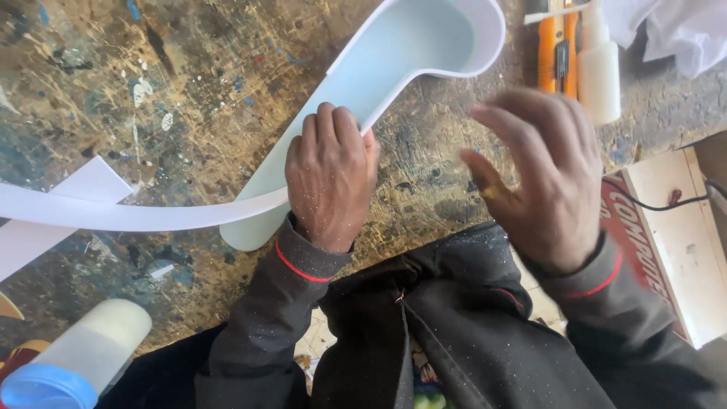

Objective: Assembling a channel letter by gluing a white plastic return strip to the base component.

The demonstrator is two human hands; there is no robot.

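My left hand (329,176) presses down on a pale curved plastic piece (394,53) with a raised white rim, lying on a paint-stained workbench (189,83). A long white strip (136,216) runs from under that hand off to the left. My right hand (541,178) hovers above the bench edge to the right, fingers spread, blurred, holding nothing. Both wrists wear dark sleeves with a red band.
An orange utility knife (555,45) and a white squeeze bottle (600,64) lie at the top right beside white cloth (674,30). A white cylinder with a blue cap (76,363) lies at the bottom left. A red-and-white board (681,242) sits right, below the bench.
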